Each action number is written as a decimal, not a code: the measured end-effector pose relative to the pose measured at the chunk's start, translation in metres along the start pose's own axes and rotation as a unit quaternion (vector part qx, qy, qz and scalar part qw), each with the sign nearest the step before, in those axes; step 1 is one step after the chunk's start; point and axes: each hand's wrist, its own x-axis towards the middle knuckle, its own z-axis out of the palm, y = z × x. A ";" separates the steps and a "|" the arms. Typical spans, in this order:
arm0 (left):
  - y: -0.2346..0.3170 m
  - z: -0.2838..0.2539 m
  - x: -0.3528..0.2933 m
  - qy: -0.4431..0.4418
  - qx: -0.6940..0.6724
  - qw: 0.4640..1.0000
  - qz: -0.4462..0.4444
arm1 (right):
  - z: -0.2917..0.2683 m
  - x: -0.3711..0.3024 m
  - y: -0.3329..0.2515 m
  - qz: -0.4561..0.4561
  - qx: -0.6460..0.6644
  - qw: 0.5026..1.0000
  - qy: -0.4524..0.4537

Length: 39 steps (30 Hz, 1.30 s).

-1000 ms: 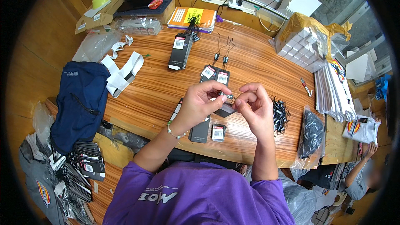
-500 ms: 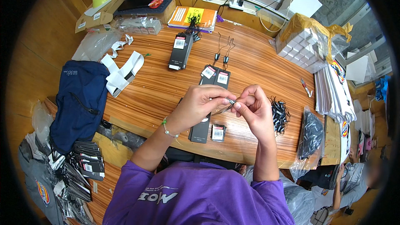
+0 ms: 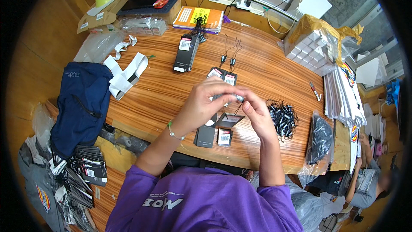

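My left hand (image 3: 209, 99) and my right hand (image 3: 256, 111) meet above the table's near part, fingers pinched together on a thin black hang-tag string (image 3: 239, 108). From the string a dark hang tag (image 3: 230, 120) dangles just below my fingers, tilted. A small pale bit of the string's fastener shows between my fingertips; the rest is hidden. Under my hands lie long black hang tags (image 3: 206, 135) and a small stack of tags with white barcode stickers (image 3: 224, 137). Right of my right hand is a heap of black tag strings (image 3: 283, 119).
A stack of strung black tags (image 3: 185, 53) stands farther back. Small white boxes (image 3: 311, 49) sit at the back right, near snips (image 3: 315, 90) and a plastic bag of black strings (image 3: 321, 139). A navy cloth bag (image 3: 81, 103) lies left. Another person (image 3: 365, 180) is at the far right.
My right hand has turned and moved slightly left and down, its fingers closer over the left. The tag now hangs clearly below them, and more of the string heap shows.
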 end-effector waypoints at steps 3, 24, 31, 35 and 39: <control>-0.020 0.002 0.013 0.063 0.209 0.970 0.107 | -0.004 0.001 0.017 0.109 0.077 0.990 -0.034; -0.109 -0.011 0.033 0.059 -0.072 0.976 -0.195 | -0.074 0.141 0.038 0.167 0.044 0.978 0.114; -0.155 -0.013 0.053 0.054 0.012 0.975 -0.215 | -0.109 0.218 0.078 0.233 0.057 0.966 0.096; -0.161 -0.009 0.054 0.052 0.100 0.971 -0.211 | -0.119 0.232 0.093 0.256 0.068 0.960 0.087; -0.154 -0.010 0.056 0.029 0.153 0.962 -0.222 | -0.125 0.241 0.110 0.269 0.057 0.958 0.080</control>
